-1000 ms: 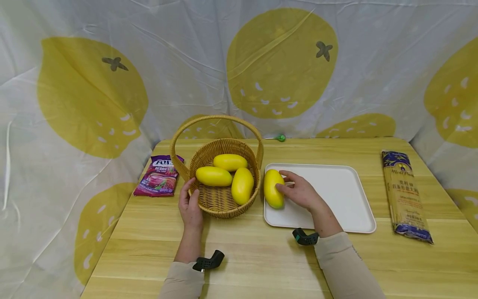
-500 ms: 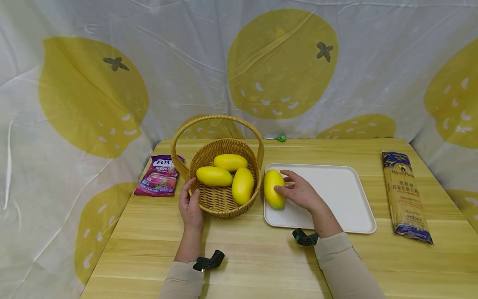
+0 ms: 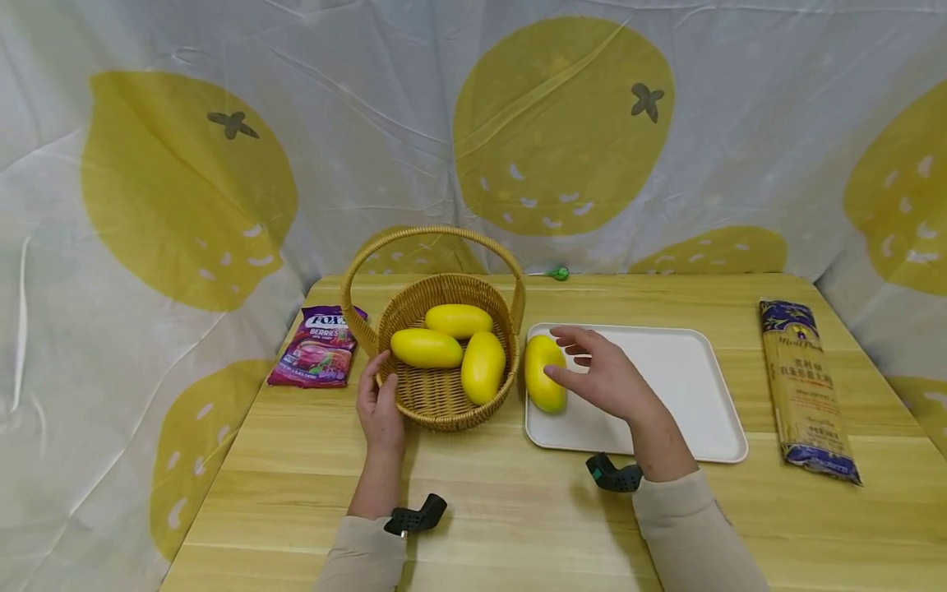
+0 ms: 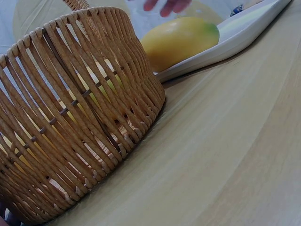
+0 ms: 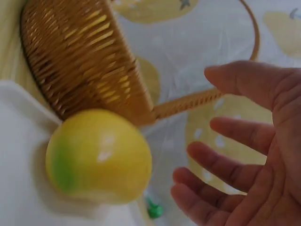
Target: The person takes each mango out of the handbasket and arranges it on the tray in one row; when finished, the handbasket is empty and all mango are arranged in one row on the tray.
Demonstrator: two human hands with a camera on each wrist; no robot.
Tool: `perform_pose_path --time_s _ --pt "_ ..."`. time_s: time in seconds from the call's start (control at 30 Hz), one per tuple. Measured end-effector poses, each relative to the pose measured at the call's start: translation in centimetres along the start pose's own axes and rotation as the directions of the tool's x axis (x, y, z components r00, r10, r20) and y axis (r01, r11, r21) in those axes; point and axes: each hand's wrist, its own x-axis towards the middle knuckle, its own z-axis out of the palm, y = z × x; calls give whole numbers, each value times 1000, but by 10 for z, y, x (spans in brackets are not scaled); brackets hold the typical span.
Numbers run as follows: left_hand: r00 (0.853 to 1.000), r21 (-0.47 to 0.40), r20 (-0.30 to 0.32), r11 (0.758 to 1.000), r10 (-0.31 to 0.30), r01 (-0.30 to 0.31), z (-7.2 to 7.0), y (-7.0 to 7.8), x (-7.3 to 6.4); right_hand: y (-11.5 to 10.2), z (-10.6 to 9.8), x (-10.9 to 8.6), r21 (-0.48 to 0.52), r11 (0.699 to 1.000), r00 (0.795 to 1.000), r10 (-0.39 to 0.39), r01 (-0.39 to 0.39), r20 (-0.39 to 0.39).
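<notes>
My left hand (image 3: pixel 381 411) rests against the left side of a wicker basket (image 3: pixel 451 421), fingertips and thumb right at the rim. Three yellow mangoes (image 3: pixel 425 349) lie inside, under a tall arched handle (image 3: pixel 432 233). To the right, another mango (image 3: pixel 545 393) with a greenish end lies along the left edge of a white tray (image 3: pixel 651 395). Over the tray, my right hand (image 3: pixel 607 380) is beside this mango, fingers spread and thumb apart from them. The right wrist view shows a gap between the mango (image 5: pixel 101 157) and the fingers, with nothing in the palm.
A purple candy bag (image 3: pixel 314 349) lies left of the basket. At the far right is a long spaghetti packet (image 3: pixel 806 386). Behind, a green lollipop (image 3: pixel 560 273) lies near the table's back edge, in front of a lemon-print cloth (image 3: pixel 370 123).
My right hand has let go of the mango on the tray and drawn back slightly to the right, its fingers opening. My left hand, the basket and the mangoes stay in place.
</notes>
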Motion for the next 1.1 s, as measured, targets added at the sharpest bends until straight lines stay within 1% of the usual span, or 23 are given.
perform_pose_path --time_s 0.07,0.17,0.27,0.4,0.47,0.53,0.7,0.87,0.97,1.1 --pt "1000 -1 2 1000 -1 1 0 0 0 -11 3 -4 15 998 998 -57 57 17" --pt "1000 -1 3 1000 -2 2 0 0 0 -26 11 -8 24 990 989 -141 140 42" --pt "1000 -8 1 1000 5 -5 -1 -1 1 -38 24 -6 6 980 978 -198 198 70" --pt "1000 -11 2 1000 13 -13 0 -3 1 -50 38 4 -79 965 964 -240 250 117" --pt "1000 -9 1 1000 10 -10 0 -4 0 -56 43 12 -140 951 954 -255 277 156" --pt "1000 -8 -1 1000 3 -3 0 -4 0 -61 47 23 -209 928 940 -266 310 211" --pt "1000 -6 -10 1000 1 -1 0 -2 0 -69 55 50 -341 872 908 -226 350 354" --pt "1000 8 -1 1000 -4 4 0 -1 -1 -74 56 70 -418 827 877 -173 376 447" --pt "1000 4 1 1000 -4 4 -1 0 -1 -76 56 78 -427 816 857 -152 390 493" --pt "1000 2 1 1000 -3 3 -1 0 -1 -77 57 85 -446 800 839 -127 402 529"
